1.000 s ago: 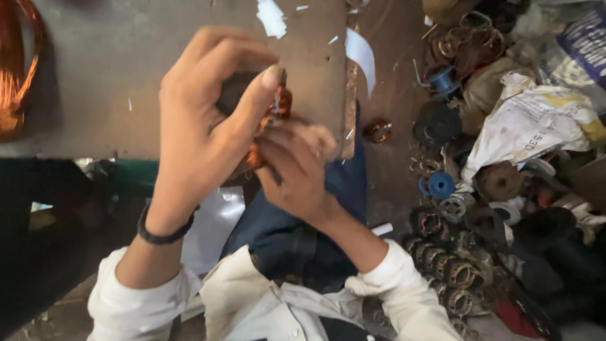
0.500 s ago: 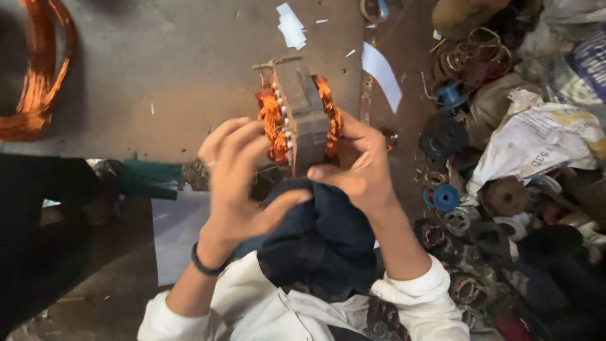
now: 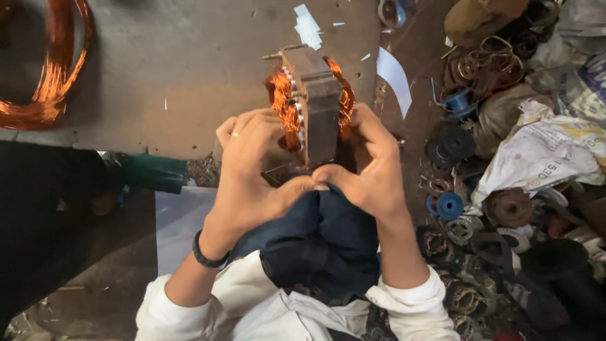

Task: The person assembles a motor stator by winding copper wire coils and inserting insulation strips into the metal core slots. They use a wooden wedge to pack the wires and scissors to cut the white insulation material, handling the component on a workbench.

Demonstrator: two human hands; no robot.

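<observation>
One motor stator (image 3: 314,104) with two copper winding bundles – left hand (image 3: 252,167), right hand (image 3: 369,167) fingers curled, gripping it. One copper wire coil (image 3: 53,82) far left.

dim warm light, brightest on desk (image 3: 189,95) centre; copper coil (image 3: 50,82) far left glints and smears with motion blur; near left falls into deep shadow; hands (image 3: 315,170) fairly sharp; right clutter soft, murky.
</observation>
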